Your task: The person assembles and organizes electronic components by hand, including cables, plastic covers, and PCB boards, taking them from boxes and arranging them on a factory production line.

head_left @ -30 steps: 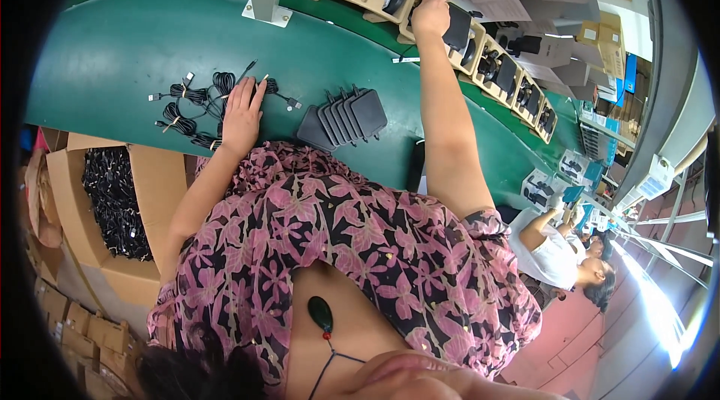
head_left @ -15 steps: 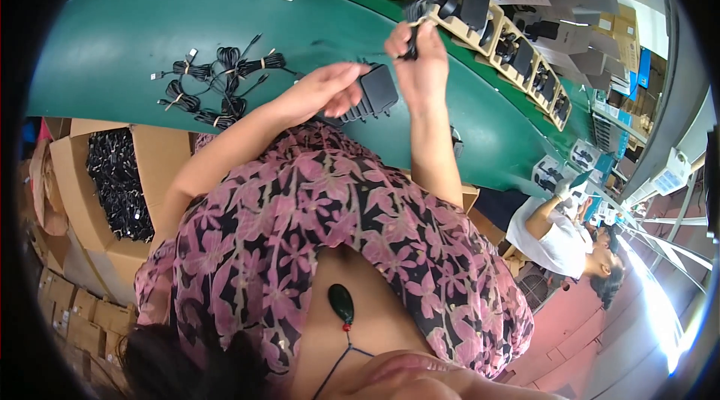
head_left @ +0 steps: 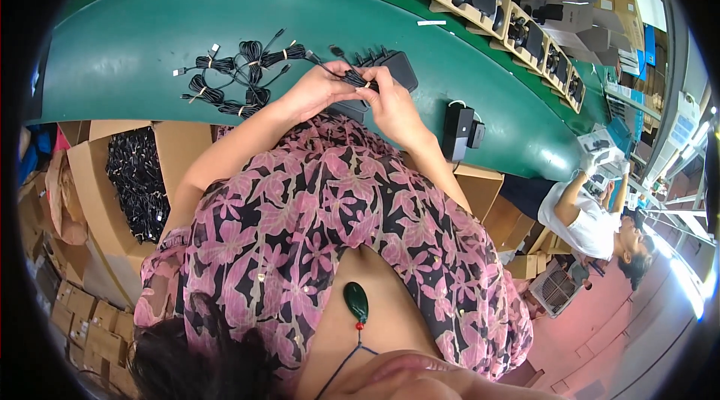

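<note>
Coiled cables (head_left: 253, 52) lie on the counter (head_left: 150, 32), left of the left hand (head_left: 319, 89). Both that hand and the right hand (head_left: 394, 104) grip a black cable bundle (head_left: 355, 79) between them; black adapters (head_left: 401, 68) lie just beyond.

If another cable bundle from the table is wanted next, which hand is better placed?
Probably the left hand. It is nearer the cable bundles lying off to the left; the right hand is farther across. Both are on the held cable, so the left would need freeing first.
</note>
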The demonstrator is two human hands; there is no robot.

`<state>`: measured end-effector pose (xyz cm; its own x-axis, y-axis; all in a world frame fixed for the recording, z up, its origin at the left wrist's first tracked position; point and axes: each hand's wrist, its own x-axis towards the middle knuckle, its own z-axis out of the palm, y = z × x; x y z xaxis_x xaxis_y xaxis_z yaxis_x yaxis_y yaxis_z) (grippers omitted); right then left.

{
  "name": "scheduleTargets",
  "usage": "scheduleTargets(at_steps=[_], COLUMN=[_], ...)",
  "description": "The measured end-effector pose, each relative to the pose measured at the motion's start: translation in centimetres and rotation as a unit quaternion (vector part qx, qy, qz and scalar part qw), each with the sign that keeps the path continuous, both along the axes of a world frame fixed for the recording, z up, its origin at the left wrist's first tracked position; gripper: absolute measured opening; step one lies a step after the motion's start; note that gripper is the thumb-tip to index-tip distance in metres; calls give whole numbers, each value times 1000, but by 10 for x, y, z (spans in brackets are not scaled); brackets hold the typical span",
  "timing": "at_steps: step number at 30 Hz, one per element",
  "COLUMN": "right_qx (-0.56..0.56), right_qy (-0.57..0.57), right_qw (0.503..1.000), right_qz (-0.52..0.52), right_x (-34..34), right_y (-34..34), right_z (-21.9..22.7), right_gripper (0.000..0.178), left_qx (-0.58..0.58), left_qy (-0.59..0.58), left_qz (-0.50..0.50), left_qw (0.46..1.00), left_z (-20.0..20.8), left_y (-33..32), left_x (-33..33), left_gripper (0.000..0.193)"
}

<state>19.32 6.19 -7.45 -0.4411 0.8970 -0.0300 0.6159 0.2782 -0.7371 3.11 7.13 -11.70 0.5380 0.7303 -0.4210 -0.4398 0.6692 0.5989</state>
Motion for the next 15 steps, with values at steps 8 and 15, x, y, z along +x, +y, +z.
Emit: scheduleTargets(at_steps=[8,15], right_qx=[50,-108], right_qy=[-18,150], right_qw=[991,943], right_qz=[-120,-276], right_x=[11,22], right_y=[-4,11], right_z=[-24,-15], right_gripper=[35,39], left_qx=[488,492], left_qy=[625,712], left_qz=[-6,-88], left_qw=[609,492], left_z=[-40,-75], left_y=[12,24], left_x=[-34,-56], left_gripper=[33,24])
